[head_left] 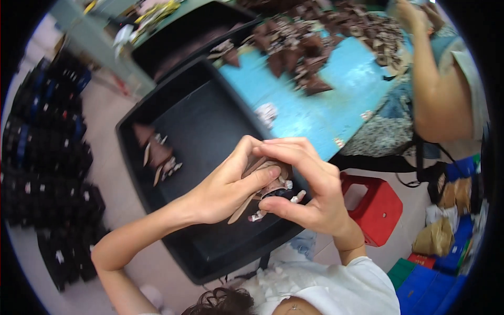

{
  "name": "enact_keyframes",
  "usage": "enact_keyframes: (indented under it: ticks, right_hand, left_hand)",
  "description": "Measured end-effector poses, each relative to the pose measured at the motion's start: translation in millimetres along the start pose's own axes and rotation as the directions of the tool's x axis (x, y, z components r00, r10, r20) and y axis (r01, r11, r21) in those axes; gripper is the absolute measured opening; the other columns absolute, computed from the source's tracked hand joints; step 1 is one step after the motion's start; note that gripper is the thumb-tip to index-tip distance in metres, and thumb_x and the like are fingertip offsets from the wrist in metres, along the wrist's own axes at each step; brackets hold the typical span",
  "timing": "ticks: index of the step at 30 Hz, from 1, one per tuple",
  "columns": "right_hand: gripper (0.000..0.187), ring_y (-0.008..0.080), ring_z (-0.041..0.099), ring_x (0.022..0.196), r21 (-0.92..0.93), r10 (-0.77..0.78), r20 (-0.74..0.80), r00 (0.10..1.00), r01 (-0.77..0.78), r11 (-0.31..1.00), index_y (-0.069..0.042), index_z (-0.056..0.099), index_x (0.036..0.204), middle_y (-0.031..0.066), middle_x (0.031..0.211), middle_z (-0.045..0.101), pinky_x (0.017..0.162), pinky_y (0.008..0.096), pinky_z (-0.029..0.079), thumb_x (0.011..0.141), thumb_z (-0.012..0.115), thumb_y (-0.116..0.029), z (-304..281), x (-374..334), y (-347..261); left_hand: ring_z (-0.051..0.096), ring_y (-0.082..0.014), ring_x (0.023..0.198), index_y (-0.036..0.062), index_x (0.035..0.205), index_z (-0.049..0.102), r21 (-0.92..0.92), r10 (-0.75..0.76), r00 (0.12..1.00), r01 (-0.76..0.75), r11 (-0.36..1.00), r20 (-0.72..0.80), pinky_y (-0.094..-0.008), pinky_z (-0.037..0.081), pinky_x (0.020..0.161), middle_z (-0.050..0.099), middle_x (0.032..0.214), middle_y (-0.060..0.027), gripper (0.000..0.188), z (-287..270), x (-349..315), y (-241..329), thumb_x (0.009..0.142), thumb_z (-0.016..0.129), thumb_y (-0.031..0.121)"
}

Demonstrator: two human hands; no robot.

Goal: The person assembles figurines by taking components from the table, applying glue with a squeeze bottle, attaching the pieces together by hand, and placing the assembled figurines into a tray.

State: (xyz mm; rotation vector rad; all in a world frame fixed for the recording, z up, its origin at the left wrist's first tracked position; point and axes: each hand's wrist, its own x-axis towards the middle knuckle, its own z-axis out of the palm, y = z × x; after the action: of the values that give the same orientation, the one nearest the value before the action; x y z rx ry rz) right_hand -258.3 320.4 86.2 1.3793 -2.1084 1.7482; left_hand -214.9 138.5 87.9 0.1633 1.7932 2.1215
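Over the right side of a black plastic tray [194, 121], both hands close around a small brown figurine [274, 185] with a thin tan stick and whitish bits at its ends. My left hand [223, 184] presses it with the thumb from the left. From the other side my right hand [317, 191] curls over it, its thumb near the lower whitish parts. Fingers hide much of the piece. Inside the tray, at its left, lie a couple of similar brown pointed figurines [157, 152].
Heaps of brown pointed pieces [299, 47] cover the far part of a blue tabletop [341, 105]. A second black tray [184, 37] stands beyond mine. At the right are a co-worker's arm [436, 94] and a red stool [375, 210]. Stacked black items [47, 147] line the left.
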Motion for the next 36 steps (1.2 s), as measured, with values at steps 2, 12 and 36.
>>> enact_keyframes:
  ticks: [2, 12, 36]
  right_hand:
    - [0.063, 0.0314, 0.059, 0.104, 0.062, 0.037, 0.031, 0.999, -0.039, 0.997, 0.005, 0.057, 0.121, 0.0175, 0.110, 0.064, 0.089, 0.0377, 0.049, 0.066, 0.085, -0.010, 21.1, -7.1, -3.6]
    - [0.043, 0.0216, 0.055, 0.115, 0.411, 0.381, 0.129, 0.916, -0.399, 0.820, 0.000, 0.057, 0.122, 0.0133, 0.128, 0.053, 0.098, 0.0343, 0.043, 0.083, 0.071, -0.010, 69.5, -35.3, 8.6]
    - [0.036, 0.0151, 0.064, 0.097, 0.411, 0.533, 0.286, 0.797, -0.604, 0.683, 0.007, 0.058, 0.122, 0.0151, 0.110, 0.065, 0.081, 0.0259, 0.054, 0.087, 0.063, 0.002, 61.2, -35.5, 17.2]
  left_hand:
    - [0.058, -0.0102, 0.090, 0.0006, 0.117, 0.043, -0.104, -0.006, 0.990, -0.009, 0.995, -0.140, -0.0262, 0.050, 0.077, 0.059, 0.102, -0.0081, 0.025, -2.4, -28.1, -15.0, 0.099, 0.053, 0.015]
    - [0.069, -0.0227, 0.098, -0.0037, 0.122, 0.054, 0.543, 0.195, 0.974, -0.102, 0.833, -0.117, -0.0320, 0.052, 0.085, 0.067, 0.111, -0.0184, 0.029, -30.8, -79.2, -61.4, 0.097, 0.053, 0.009]
    - [0.069, -0.0320, 0.070, -0.0020, 0.102, 0.059, 0.713, 0.433, 0.894, -0.228, 0.663, -0.116, -0.0351, 0.055, 0.057, 0.068, 0.082, -0.0158, 0.018, -16.2, -58.1, -68.1, 0.085, 0.063, 0.002]
